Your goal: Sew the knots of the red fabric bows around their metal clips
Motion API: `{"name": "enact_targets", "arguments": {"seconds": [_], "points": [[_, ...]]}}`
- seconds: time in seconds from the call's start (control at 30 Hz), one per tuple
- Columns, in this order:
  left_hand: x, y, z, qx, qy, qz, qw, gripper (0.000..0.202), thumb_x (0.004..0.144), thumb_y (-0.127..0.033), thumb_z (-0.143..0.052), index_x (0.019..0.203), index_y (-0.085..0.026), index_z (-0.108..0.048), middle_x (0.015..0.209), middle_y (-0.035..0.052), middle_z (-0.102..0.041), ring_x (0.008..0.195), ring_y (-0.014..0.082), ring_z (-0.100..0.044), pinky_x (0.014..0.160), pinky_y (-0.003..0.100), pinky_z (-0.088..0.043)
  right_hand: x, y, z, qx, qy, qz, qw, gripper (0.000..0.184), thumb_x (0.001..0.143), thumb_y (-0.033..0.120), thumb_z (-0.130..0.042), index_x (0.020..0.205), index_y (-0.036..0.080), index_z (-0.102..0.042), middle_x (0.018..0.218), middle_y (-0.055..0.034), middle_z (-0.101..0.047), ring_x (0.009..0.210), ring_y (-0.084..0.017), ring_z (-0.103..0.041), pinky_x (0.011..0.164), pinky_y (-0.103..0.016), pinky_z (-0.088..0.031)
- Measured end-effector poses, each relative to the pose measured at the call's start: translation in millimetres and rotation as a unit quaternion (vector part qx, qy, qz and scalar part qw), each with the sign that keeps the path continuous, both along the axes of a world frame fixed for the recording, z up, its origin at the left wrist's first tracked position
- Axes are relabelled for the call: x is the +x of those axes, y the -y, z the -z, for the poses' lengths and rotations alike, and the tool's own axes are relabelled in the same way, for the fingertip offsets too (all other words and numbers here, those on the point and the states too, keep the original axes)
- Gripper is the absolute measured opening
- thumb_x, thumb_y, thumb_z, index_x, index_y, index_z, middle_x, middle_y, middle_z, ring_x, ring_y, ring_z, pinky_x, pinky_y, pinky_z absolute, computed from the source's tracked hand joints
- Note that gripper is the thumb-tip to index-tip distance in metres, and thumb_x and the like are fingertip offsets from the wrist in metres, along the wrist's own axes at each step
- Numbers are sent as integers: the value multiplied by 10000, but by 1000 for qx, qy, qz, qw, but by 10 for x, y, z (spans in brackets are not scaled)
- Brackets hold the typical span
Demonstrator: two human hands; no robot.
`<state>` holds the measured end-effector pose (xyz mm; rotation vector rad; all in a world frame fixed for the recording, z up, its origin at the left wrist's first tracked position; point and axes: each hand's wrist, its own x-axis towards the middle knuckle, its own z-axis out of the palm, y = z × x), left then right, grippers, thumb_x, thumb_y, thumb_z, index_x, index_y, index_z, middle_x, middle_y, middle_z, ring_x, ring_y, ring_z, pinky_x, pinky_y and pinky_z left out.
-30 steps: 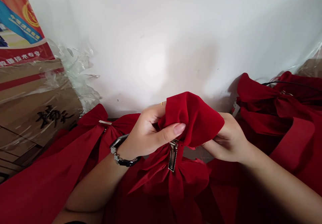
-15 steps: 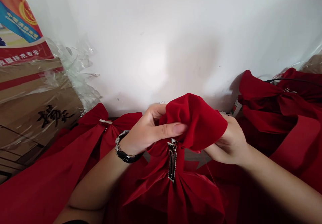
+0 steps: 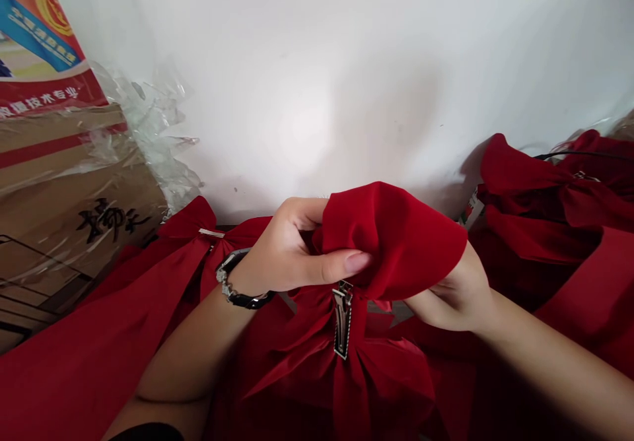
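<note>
A red velvet bow is held up between my two hands in the middle of the head view. My left hand closes on its gathered left part, with the thumb pressed across the front of the cloth. From behind the right loop, my right hand supports the bow; its fingertips are hidden by the fabric. A metal hair clip with a beaded edge hangs below my left thumb, over red ribbon tails.
Another red bow with a clip lies at left. More red bows are piled at right, beside a dark cable. A cardboard box with plastic wrap and a poster stand at far left. A white wall rises behind.
The right loop of the bow is spread wider and smoother, and my right hand has moved slightly to the right. My left hand keeps its hold. The view has shifted a little.
</note>
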<state>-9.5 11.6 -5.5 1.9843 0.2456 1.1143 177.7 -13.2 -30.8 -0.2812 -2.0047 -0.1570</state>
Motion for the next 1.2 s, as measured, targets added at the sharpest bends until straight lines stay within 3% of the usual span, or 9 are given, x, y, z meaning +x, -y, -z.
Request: {"name": "enact_targets", "arguments": {"seconds": [0.13,0.27,0.47,0.6,0.83,1.2], "points": [[14,19,18,23,13,-27,999,202,784,-315,-707,690,-163,-613,635,-2,-593,560,96,-528,529,206,-484,-14,-7,15,-11,-16,-11,1000,214,768,6,-479,665,192,-458,521,60,-514,461,-62,-446,471,-187,-367],[14,39,42,35,31,-54,997,181,789,-331,-707,712,-186,-629,683,-6,-626,615,107,-571,570,212,-512,-13,17,36,-55,-2,-19,998,215,808,25,-472,679,193,-509,553,45,-568,494,-78,-525,514,-199,-423],[4,95,43,53,43,-102,992,191,794,-348,-701,734,-179,-637,691,10,-639,631,132,-597,569,242,-530,-2,56,-6,-13,25,5,1000,189,850,49,-467,759,212,-491,646,38,-611,562,-91,-567,577,-205,-474],[3,112,16,51,52,-96,993,192,799,-357,-698,731,-189,-635,696,7,-647,633,131,-598,591,254,-541,22,76,-63,-27,55,-8,998,168,896,78,-437,814,219,-478,701,26,-611,606,-100,-580,588,-209,-487],[7,100,30,35,70,-63,995,176,815,-359,-687,784,-191,-645,734,14,-668,677,140,-629,637,273,-563,81,71,-63,-21,58,27,998,141,886,86,-439,842,219,-432,676,31,-571,550,-93,-519,523,-204,-465],[10,86,74,31,44,-88,995,240,792,-424,-693,792,-190,-637,751,28,-680,689,159,-642,635,277,-577,44,103,-77,-27,51,26,998,185,827,43,-451,792,224,-453,714,19,-640,616,-104,-587,601,-214,-506]]}}
